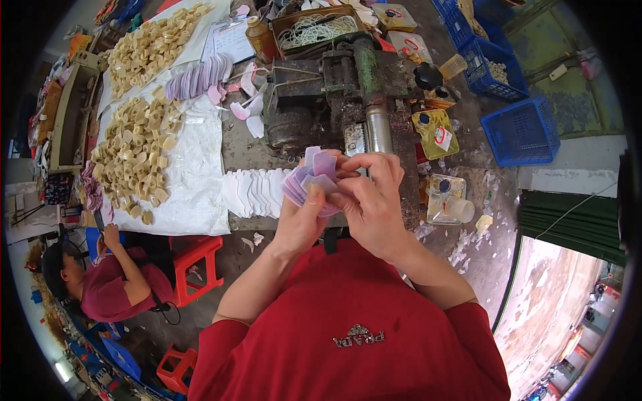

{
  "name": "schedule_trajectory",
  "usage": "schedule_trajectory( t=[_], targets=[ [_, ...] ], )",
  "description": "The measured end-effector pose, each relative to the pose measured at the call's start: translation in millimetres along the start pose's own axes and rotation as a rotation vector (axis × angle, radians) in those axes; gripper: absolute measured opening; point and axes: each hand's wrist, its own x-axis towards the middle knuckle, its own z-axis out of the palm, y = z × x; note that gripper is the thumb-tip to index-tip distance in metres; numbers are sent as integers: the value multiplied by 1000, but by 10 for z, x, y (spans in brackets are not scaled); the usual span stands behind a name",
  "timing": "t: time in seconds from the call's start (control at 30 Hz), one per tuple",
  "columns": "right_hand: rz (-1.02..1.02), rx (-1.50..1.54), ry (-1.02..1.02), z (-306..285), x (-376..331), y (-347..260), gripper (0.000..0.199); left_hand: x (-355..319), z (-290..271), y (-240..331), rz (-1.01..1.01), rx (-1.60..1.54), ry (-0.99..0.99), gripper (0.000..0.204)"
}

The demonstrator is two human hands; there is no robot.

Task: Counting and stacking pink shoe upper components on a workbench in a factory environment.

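A fanned stack of thin, flat, lilac-coloured cut pieces (324, 164) is in front of my chest. My left hand (299, 224) grips the stack from below, its thumb pressed across the front. On the right side, the bent fingers of my right hand (376, 207) pinch the edges of the pieces; the fingertips are partly hidden. Just beyond both hands stands a worn green metal machine (291, 107) with a shiny steel cylinder (379, 130). Left of my left hand, an overlapping row of white shaped pieces (257, 194) lies at the bench's near edge.
Piles of beige blocks (130, 150) cover a white sheet (200, 167) at left, near a row of lilac pieces (199, 77). A brown bottle (261, 39) and a tray of string (314, 33) stand behind. Blue crates (521, 130) are at right. A co-worker (114, 284) sits lower left.
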Motion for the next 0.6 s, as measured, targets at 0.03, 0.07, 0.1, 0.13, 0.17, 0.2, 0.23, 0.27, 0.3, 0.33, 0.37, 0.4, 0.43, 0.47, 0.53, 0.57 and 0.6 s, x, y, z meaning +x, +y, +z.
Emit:
schedule_trajectory(
  t=[0.03,0.07,0.1,0.13,0.17,0.2,0.23,0.27,0.3,0.33,0.37,0.4,0.43,0.47,0.53,0.57,0.6],
  targets=[
    [0,17,18,10,-7,18,18,22,34,-25,48,-24,41,59],
    [2,31,38,6,-8,37,17,36,69,-27,45,-26,37,59],
    [5,27,40,-17,-2,40,17,39,111,-20,46,-16,86,60],
    [8,-22,14,-54,7,39,17,39,136,-22,47,-6,136,62],
    [11,-70,-11,-82,10,41,16,34,140,-23,44,-6,131,62],
    [13,-74,-8,-96,5,65,16,29,136,-19,13,49,143,62],
    [34,-56,0,-104,-1,101,16,30,132,-15,-18,104,155,63],
    [53,-37,7,-111,-1,123,16,34,140,5,-20,104,151,63],
    [56,-39,10,-123,8,131,16,42,160,35,-50,107,149,62],
    [58,-29,12,-136,19,137,15,50,175,47,-79,110,148,61],
    [59,-22,14,-147,26,138,15,58,180,41,-81,110,142,61],
    [60,-25,17,-147,24,134,15,66,184,32,-67,78,145,59],
    [84,-8,10,-139,17,123,14,74,190,24,-53,47,148,57],
    [108,9,3,-131,15,116,13,86,198,16,-55,48,144,57],
    [124,9,-3,-128,13,101,13,107,222,-2,13,59,159,51],
    [139,10,-13,-126,10,89,13,97,219,-22,11,61,156,51],
    [140,10,-10,-120,13,84,13,84,204,-54,27,48,132,51]
  ],
)
